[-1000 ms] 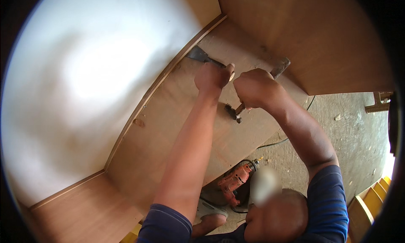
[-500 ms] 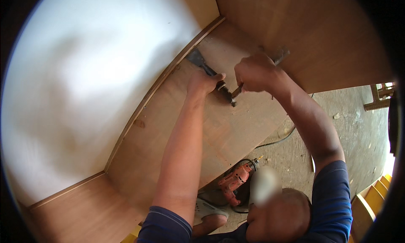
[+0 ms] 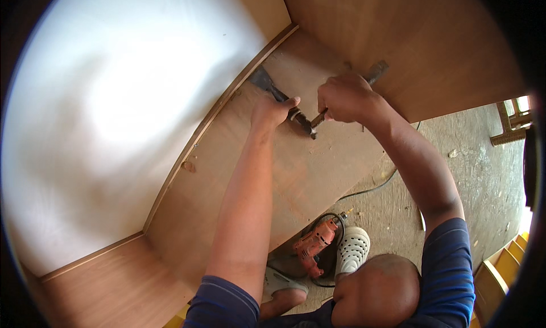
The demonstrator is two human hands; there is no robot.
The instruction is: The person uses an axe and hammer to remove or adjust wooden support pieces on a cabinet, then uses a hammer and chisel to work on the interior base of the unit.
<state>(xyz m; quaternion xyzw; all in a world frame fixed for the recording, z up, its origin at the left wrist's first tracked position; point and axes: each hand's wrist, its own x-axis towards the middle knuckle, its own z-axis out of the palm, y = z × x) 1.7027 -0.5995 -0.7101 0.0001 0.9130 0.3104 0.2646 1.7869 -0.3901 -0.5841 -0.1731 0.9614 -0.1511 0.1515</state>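
In the head view my left hand [image 3: 269, 109] wraps round a broad-bladed chisel [image 3: 302, 121], its thumb along the handle. The flat dark blade points up and left to the thin wooden edging strip [image 3: 219, 103] along the white panel. Closed to the right of it, my right hand [image 3: 348, 98] grips a dark metal bar [image 3: 377, 72]. One flat end of the bar sticks out beyond my fist; the other reaches the butt of the chisel's handle and looks to touch it. Both tools are over the brown wooden panel [image 3: 244, 157].
A white panel [image 3: 114, 174] rises at left, brown boards [image 3: 409, 49] at far right. An orange power drill [image 3: 314, 245] with a black cord lies by my white perforated clog [image 3: 354, 245] on the rough floor [image 3: 455, 180]. Yellow slatted pieces [image 3: 506, 260] stand at lower right.
My hands and both tools keep nearly the same places, with only a slight shift. The white clog, blurred before, is now sharp.
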